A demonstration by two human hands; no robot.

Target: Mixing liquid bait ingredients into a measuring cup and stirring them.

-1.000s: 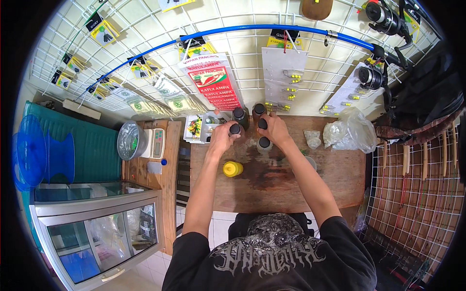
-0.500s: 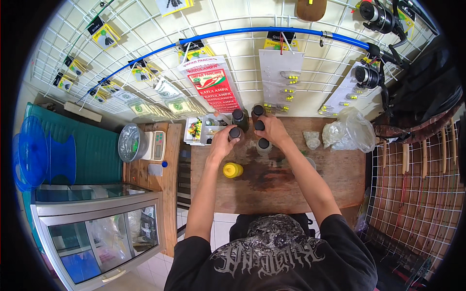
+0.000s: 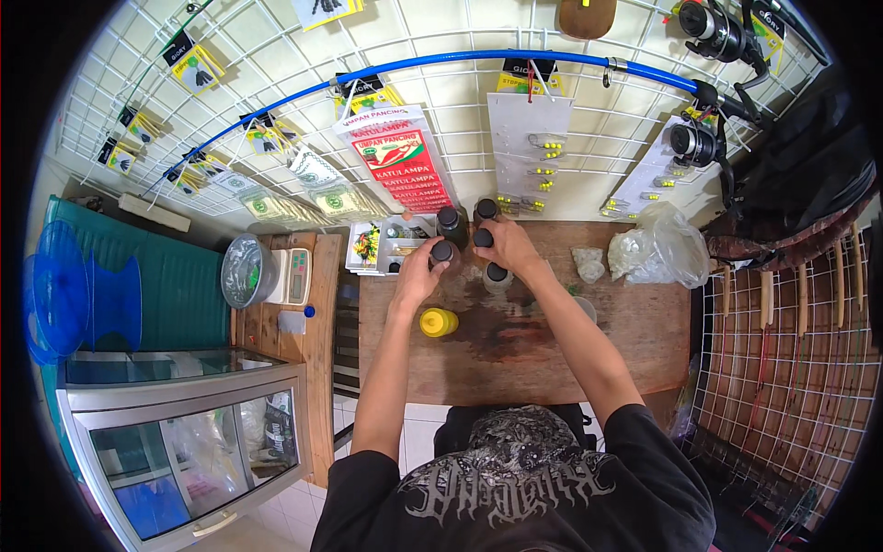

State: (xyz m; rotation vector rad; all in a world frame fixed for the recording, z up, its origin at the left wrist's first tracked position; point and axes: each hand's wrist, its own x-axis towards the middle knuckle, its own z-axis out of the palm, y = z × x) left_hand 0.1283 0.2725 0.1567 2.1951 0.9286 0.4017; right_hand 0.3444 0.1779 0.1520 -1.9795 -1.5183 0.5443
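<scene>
on a worn wooden table [image 3: 405, 368], darkly stained across its middle, the person's left hand [image 3: 418, 276] has its fingers curled around a dark-capped bottle [image 3: 442, 251]; the right hand [image 3: 512, 247] grasps a second bottle [image 3: 483, 237] by its black cap. both are toward the far edge, among other capped bottles [image 3: 497, 276]; whether their bases touch the wood cannot be told. a yellow container [image 3: 439, 322] sits nearer, a compartment tray [image 3: 384, 258] to the left, plastic bags [image 3: 660, 244] to the right. behind, a white wire grid [image 3: 598, 138] carries a blue rod [image 3: 474, 55] and a red packet [image 3: 402, 170]. at left, a scale [image 3: 299, 294] stands beside a metal bowl [image 3: 235, 258], near a glass-fronted cabinet [image 3: 184, 397].
</scene>
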